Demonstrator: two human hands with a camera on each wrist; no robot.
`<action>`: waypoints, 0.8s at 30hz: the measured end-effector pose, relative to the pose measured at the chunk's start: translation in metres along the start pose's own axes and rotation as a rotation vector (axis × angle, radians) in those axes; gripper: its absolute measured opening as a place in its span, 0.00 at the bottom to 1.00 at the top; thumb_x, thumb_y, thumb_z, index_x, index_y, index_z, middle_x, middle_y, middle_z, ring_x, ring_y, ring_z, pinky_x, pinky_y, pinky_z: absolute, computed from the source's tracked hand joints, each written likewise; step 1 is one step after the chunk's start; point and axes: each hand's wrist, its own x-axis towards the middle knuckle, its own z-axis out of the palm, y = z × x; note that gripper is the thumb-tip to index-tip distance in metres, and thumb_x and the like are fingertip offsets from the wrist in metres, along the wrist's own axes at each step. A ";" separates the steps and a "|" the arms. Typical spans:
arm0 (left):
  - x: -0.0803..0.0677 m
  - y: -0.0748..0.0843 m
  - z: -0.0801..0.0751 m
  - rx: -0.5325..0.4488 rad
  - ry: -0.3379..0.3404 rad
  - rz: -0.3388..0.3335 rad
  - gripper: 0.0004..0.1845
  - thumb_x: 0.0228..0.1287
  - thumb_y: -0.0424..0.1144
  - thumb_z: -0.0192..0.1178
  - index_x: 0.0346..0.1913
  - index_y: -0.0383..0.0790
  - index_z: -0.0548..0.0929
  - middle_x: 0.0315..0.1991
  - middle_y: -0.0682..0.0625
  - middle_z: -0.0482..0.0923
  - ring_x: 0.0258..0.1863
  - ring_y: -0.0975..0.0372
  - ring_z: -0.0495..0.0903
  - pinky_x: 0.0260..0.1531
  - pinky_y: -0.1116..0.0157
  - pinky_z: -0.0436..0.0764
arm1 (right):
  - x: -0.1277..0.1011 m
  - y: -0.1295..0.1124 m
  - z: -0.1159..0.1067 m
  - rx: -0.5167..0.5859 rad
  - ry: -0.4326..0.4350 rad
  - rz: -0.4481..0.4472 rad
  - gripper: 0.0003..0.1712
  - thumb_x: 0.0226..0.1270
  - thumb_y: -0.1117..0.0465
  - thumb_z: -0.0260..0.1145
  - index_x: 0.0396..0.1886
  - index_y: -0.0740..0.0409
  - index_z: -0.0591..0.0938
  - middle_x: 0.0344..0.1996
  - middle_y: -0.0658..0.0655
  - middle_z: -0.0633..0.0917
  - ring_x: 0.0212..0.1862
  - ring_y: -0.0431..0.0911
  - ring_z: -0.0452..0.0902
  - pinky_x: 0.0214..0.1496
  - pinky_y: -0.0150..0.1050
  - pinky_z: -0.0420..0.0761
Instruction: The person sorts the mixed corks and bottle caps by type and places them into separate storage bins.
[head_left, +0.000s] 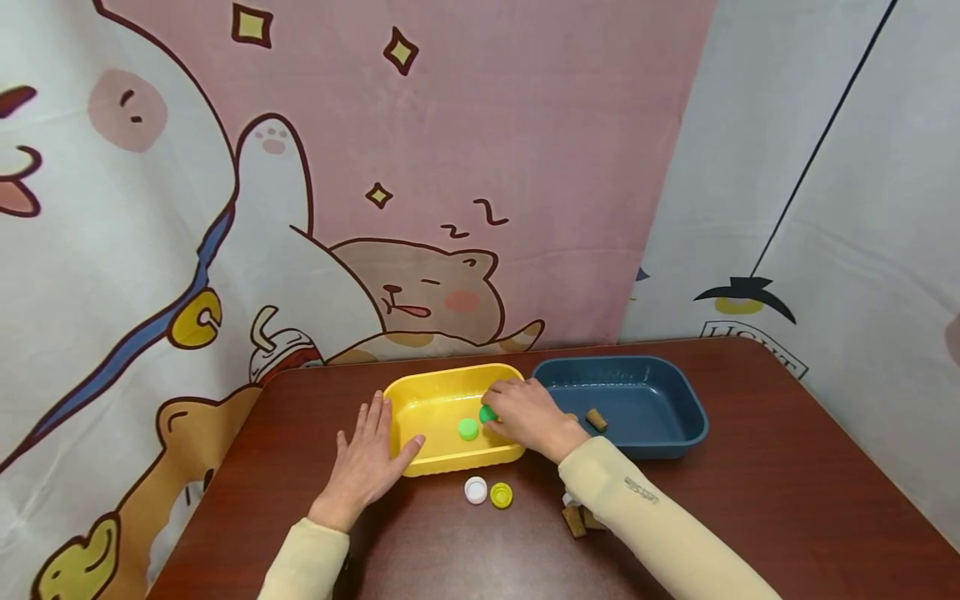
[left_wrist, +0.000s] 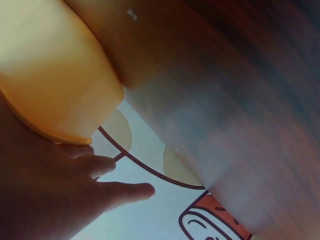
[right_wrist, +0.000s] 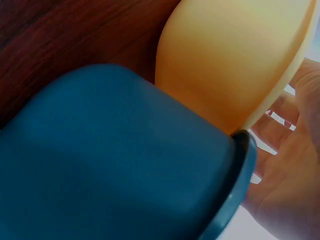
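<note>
In the head view my right hand (head_left: 528,417) reaches over the right end of the yellow tray (head_left: 420,462) and pinches a green bottle cap (head_left: 487,414) between thumb and fingers. A light green bottle cap (head_left: 468,429) lies inside the tray, just left of it. My left hand (head_left: 362,467) rests at the tray's left end with fingers spread along the outside and the thumb over the near rim. The left wrist view shows those fingers (left_wrist: 131,192) straight beside the tray wall. The pinched cap is hidden in the right wrist view.
A blue tray (head_left: 675,450) stands right of the yellow one, with a cork (head_left: 596,419) inside. On the table in front lie a white cap (head_left: 476,490) and a yellow cap (head_left: 502,496). More corks (head_left: 574,522) lie partly behind the right forearm. A printed cloth (head_left: 570,167) hangs behind.
</note>
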 end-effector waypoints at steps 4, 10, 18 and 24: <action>0.000 0.002 0.001 -0.002 0.000 0.006 0.54 0.72 0.72 0.46 0.82 0.31 0.50 0.84 0.38 0.41 0.81 0.40 0.44 0.68 0.25 0.48 | 0.001 0.000 0.002 -0.020 -0.040 0.029 0.17 0.68 0.47 0.74 0.52 0.48 0.88 0.51 0.52 0.86 0.54 0.51 0.80 0.59 0.56 0.77; 0.001 0.003 0.002 0.000 -0.007 0.011 0.54 0.72 0.72 0.46 0.82 0.31 0.50 0.84 0.38 0.40 0.81 0.40 0.45 0.68 0.25 0.48 | 0.000 0.003 0.001 -0.003 -0.073 0.053 0.25 0.68 0.44 0.73 0.59 0.49 0.86 0.56 0.53 0.85 0.61 0.52 0.77 0.64 0.60 0.73; 0.002 0.004 0.000 0.012 -0.012 0.017 0.54 0.71 0.74 0.45 0.83 0.35 0.49 0.84 0.39 0.37 0.81 0.39 0.44 0.68 0.25 0.49 | -0.019 0.013 -0.016 0.025 0.040 0.062 0.27 0.71 0.41 0.69 0.62 0.50 0.85 0.60 0.54 0.84 0.65 0.54 0.76 0.64 0.59 0.74; 0.000 0.002 -0.002 0.011 -0.002 0.020 0.54 0.71 0.74 0.44 0.83 0.36 0.49 0.84 0.39 0.37 0.81 0.39 0.41 0.69 0.26 0.47 | -0.040 0.020 -0.027 0.016 0.102 0.083 0.30 0.73 0.41 0.67 0.65 0.53 0.83 0.65 0.57 0.81 0.70 0.58 0.72 0.68 0.62 0.71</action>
